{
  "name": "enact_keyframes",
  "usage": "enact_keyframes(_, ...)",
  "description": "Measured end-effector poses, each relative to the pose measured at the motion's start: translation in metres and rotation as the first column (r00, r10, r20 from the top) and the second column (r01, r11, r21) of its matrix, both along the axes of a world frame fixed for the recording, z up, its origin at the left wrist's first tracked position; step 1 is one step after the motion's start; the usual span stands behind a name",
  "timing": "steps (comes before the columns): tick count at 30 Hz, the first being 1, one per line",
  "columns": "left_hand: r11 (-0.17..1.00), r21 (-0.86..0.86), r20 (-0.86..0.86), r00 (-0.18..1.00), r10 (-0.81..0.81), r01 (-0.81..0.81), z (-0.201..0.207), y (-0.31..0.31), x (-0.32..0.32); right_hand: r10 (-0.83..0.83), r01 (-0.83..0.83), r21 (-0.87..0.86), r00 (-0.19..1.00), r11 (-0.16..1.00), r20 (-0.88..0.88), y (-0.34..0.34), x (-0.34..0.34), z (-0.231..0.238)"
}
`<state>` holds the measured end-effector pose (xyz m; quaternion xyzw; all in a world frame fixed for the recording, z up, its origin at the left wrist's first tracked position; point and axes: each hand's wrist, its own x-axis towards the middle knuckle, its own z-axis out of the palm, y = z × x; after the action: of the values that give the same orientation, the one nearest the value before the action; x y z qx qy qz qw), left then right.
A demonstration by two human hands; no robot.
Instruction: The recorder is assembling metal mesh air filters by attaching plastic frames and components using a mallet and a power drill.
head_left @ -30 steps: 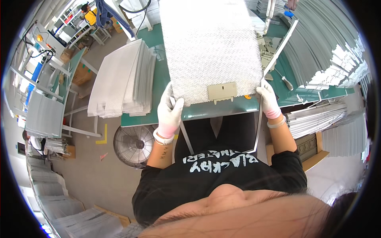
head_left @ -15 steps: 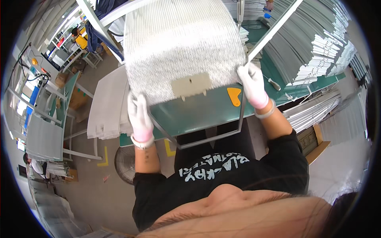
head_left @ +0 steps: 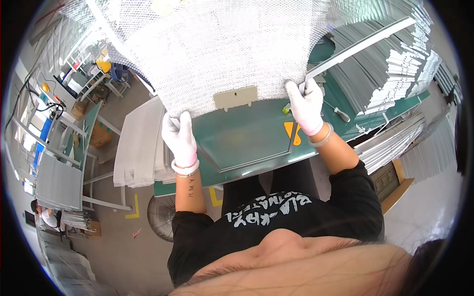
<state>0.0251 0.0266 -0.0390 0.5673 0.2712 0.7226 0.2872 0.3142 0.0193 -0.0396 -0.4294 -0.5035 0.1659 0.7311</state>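
A silvery-white mesh sheet spreads out in front of me, its near edge lifted above the table. My left hand, in a white glove, is closed on the sheet's near left corner. At the near right corner my gloved right hand pinches the edge between thumb and fingers. Midway along that edge sits a flat beige plate with a small slot and two tabs. Beneath it a thin dark grey rectangular frame lies on the green table, its far side hidden by the sheet.
An orange scraper and a small yellow-green item lie near my right hand. Further right are a screwdriver and tall stacks of grey panels. Pale sheets are piled at left. A floor fan stands below.
The mesh sheet has gone from a curved bulge to a wide, flatter spread reaching further out. The frame's near side now sits on the table. My right hand has shifted slightly left.
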Motion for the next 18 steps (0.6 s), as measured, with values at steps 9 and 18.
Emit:
enact_keyframes(9,0.993,-0.031,0.158,0.980,0.119,-0.115,-0.006,-0.022,0.015,0.208,-0.212,-0.030,0.974,0.977,-0.093,-0.007,0.010,-0.013)
enact_keyframes(18,0.987,-0.158,0.072,0.997,0.036,-0.024,-0.087,-0.018,-0.008,0.316,-0.316,-0.010,0.945,0.949,0.085,-0.018,0.018,-0.054)
